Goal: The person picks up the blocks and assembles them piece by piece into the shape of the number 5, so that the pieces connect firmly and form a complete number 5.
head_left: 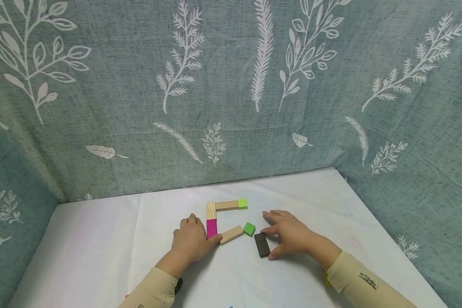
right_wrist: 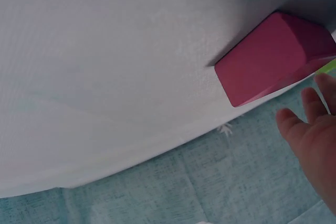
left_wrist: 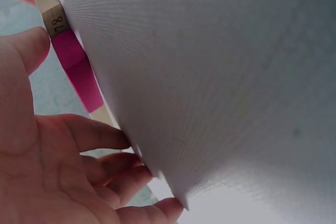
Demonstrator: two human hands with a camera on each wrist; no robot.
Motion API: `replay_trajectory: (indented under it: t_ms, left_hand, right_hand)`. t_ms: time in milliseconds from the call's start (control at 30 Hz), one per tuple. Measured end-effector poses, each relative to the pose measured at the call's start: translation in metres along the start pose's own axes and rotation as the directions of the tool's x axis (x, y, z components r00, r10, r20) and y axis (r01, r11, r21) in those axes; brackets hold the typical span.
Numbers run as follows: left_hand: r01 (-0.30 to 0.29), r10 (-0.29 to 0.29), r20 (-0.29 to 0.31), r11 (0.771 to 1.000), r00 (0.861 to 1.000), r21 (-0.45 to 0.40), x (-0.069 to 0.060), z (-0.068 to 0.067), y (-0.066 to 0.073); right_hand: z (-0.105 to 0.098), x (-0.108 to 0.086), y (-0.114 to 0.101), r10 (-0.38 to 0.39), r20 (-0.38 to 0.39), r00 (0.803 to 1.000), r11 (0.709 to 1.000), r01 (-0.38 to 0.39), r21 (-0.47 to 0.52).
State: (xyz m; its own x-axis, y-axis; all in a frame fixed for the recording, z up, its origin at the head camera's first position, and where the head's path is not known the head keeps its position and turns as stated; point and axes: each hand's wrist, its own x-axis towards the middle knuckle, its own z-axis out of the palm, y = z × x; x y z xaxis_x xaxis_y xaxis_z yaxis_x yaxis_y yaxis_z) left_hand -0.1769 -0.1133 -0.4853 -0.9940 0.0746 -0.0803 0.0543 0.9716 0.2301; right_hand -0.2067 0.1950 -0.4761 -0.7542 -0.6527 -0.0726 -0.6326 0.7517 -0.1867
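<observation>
Though probably light and stiff, hold dark rectangular block (head_left: pixel 262 246) endwise, as pinched within half-spread right grip (head_left: pixel 291 233) (nothing inside loose left grip (head_left: pixel 193 240)).

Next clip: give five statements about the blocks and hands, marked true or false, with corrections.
The magenta rectangular block meets a striped-grain wooden block end to end. True.
The left hand is beside the dark rectangular block. False: the right hand is; the left is beside the magenta block.
A lime-green cube sits at the end of a tan wooden bar. True.
The darker green cube is stacked on the dark block. False: it lies on the white cloth.
Blue-green leaf-print fabric hangs behind the blocks. True.
</observation>
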Motion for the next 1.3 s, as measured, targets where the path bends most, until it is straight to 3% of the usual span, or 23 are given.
replay_trajectory:
  t_ms: [300, 567, 733, 1067, 1300]
  left_hand:
    - [-0.003, 0.003, -0.002, 1.000, 1.000, 0.001, 0.000, 0.000, 0.001]
    - [-0.005, 0.005, 0.001, 1.000, 1.000, -0.001, -0.001, 0.000, 0.001]
    - [-0.004, 0.005, 0.004, 1.000, 1.000, -0.005, -0.001, -0.001, 0.001]
    - [0.003, -0.003, 0.008, 1.000, 1.000, 0.006, 0.000, -0.002, 0.001]
    - [0.001, -0.001, 0.011, 1.000, 1.000, 0.012, 0.001, 0.001, -0.001]
  right_hand:
    - [0.004, -0.001, -0.003, 0.021, -0.023, 1.000, 1.000, -0.021, -0.018]
    - [0.006, -0.002, -0.003, 0.032, -0.013, 0.999, 0.999, -0.032, 0.020]
    - [-0.003, -0.007, 0.004, 0.065, -0.008, 0.998, 0.995, -0.064, 0.070]
    - [-0.025, -0.048, 0.046, 0.250, -0.025, 0.968, 0.956, -0.243, 0.166]
    - [-0.020, -0.077, 0.073, 0.253, 0.030, 0.967, 0.937, -0.253, 0.242]
